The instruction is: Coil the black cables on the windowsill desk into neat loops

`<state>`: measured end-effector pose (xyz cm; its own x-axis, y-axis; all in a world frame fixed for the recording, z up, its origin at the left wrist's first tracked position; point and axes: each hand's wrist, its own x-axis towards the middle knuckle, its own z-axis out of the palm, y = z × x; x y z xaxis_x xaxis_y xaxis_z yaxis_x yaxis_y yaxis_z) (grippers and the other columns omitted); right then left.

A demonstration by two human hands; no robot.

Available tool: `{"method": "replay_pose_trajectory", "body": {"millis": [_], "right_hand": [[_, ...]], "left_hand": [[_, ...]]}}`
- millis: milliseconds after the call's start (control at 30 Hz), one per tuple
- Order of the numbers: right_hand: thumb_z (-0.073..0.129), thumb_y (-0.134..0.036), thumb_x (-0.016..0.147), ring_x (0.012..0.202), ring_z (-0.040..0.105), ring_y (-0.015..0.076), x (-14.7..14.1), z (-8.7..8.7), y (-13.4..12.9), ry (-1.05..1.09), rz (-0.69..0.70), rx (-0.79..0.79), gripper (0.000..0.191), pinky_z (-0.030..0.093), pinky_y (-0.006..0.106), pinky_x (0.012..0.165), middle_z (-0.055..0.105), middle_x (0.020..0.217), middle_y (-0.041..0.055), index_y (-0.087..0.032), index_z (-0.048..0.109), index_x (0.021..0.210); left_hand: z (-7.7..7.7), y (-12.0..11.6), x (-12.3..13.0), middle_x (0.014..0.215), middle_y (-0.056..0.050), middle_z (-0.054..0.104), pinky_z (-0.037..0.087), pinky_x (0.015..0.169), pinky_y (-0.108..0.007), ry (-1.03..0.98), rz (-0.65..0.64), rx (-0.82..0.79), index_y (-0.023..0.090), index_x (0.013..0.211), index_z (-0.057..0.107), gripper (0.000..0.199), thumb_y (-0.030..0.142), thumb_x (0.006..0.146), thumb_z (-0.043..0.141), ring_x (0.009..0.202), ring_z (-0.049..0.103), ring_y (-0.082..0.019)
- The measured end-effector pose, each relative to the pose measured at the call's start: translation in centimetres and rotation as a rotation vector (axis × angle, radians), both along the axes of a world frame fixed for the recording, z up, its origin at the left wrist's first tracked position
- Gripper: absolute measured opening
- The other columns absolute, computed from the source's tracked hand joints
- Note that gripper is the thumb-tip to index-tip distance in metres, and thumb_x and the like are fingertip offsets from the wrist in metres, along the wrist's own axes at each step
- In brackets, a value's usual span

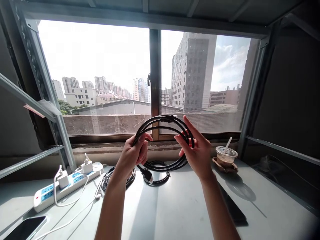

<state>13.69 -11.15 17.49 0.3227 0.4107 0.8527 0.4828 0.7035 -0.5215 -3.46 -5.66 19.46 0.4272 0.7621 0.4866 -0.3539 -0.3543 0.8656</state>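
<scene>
A coiled black cable (165,119) hangs in the air above the table, held between my two hands as a loop of several turns. My left hand (137,148) is closed around the loop's left side. On the right side, my right hand (196,146) grips the turns between thumb and fingers, its index finger stretched upward. A black plug (147,175) with a pale tip dangles below my left hand. Behind it on the table lies a second black cable coil (160,182), and a third coil (130,180) is partly hidden behind my left forearm.
At left stand a white power strip (40,203) with plugged-in chargers and a white charging cable (72,220). A phone (23,230) lies at the front left. To the right are an iced drink cup (226,158) in a brown holder and a flat black object (235,210).
</scene>
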Motion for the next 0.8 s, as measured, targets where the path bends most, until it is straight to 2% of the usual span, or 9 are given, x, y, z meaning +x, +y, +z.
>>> {"method": "replay_pose_trajectory", "body": {"millis": [200,333,467,600,700,800], "right_hand": [[0.064,-0.031,0.079,0.039,0.049,0.0066,0.0,0.3,-0.1,0.012,0.0,0.01,0.034,0.042,0.021,0.039,0.058,0.066,-0.0055,-0.028,0.061,0.112],[0.061,-0.031,0.081,0.037,0.047,0.005,0.0,0.3,0.1,0.004,-0.1,0.091,0.025,0.041,0.02,0.038,0.059,0.068,-0.0048,-0.025,0.062,0.105],[0.059,-0.03,0.082,0.04,0.047,0.0049,0.4,0.2,0.3,-0.017,-0.244,0.137,0.02,0.04,0.02,0.038,0.063,0.082,-0.0008,-0.023,0.063,0.1],[0.06,-0.032,0.081,0.044,0.05,0.0073,0.4,0.2,0.2,0.0,-0.337,0.167,0.02,0.039,0.021,0.039,0.062,0.078,-0.0003,-0.023,0.063,0.098],[0.06,-0.033,0.081,0.038,0.045,0.006,0.2,0.3,0.0,0.024,-0.314,0.189,0.022,0.035,0.019,0.035,0.06,0.067,-0.0032,-0.023,0.061,0.101],[0.061,-0.033,0.081,0.034,0.043,0.0052,0.0,0.3,-0.4,0.012,-0.211,0.17,0.024,0.031,0.017,0.029,0.057,0.059,-0.006,-0.022,0.059,0.102]], "left_hand": [[0.0,-0.1,0.0,0.036,0.01,0.032,0.029,0.031,-0.014,0.075,0.035,0.061,0.016,0.077,0.055,0.031,0.047,0.078,0.062,0.03,0.026,-0.002],[-0.1,-0.3,0.4,0.038,0.01,0.032,0.029,0.033,-0.013,0.092,0.015,0.067,0.015,0.074,0.055,0.039,0.053,0.073,0.064,0.033,0.027,-0.002],[-0.1,-0.6,1.0,0.035,0.009,0.029,0.027,0.032,-0.015,0.051,-0.056,0.023,0.016,0.071,0.055,0.057,0.071,0.075,0.042,0.031,0.023,-0.003],[0.1,-1.3,1.4,0.036,0.01,0.023,0.025,0.033,-0.016,0.031,-0.052,-0.036,0.016,0.064,0.051,0.055,0.068,0.078,0.043,0.031,0.02,-0.003],[0.4,-2.1,1.2,0.039,0.01,0.019,0.022,0.033,-0.016,0.002,-0.044,-0.066,0.016,0.061,0.049,0.051,0.063,0.08,0.046,0.032,0.017,-0.002],[0.7,-3.1,0.8,0.041,0.01,0.018,0.014,0.032,-0.015,-0.027,-0.058,-0.097,0.016,0.065,0.051,0.044,0.056,0.082,0.049,0.033,0.015,-0.002]]}}
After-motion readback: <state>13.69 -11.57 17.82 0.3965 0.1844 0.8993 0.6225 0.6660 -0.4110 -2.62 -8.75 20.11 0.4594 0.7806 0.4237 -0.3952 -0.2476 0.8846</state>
